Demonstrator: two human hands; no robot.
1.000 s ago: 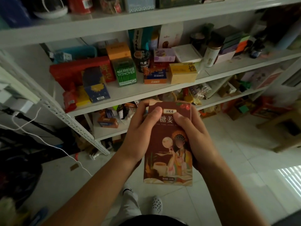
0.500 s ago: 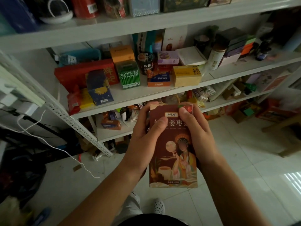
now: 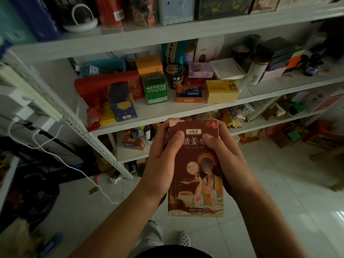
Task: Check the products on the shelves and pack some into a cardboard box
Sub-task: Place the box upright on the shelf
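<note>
Though dim — box (image 3: pixel 197 175), perhaps tea, two-handed

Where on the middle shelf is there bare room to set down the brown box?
Bare strip along the front edge of the middle shelf, ahead of the green VITMOVER box and the orange-and-blue box. Another bare patch right of the yellow box, in front of the white bottle. Behind these the shelf is packed tight.
</note>
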